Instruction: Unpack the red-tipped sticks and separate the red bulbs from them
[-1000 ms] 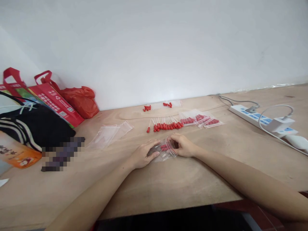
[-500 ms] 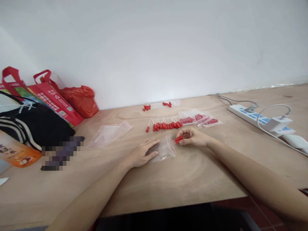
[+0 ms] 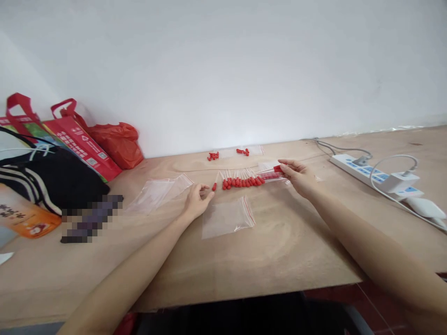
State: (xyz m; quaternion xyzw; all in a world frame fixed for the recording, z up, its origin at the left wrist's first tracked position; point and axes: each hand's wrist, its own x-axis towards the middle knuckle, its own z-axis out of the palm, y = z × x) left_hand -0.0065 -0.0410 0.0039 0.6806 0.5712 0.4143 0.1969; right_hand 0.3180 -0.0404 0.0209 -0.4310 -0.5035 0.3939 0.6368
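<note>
Well — red-tipped sticks [image 3: 277,168] in right hand [image 3: 296,177].

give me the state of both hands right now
Left hand: open, near a lone red-headed thin white stick; contact unclear.
Right hand: closed, holding thin white sticks with red heads.
</note>
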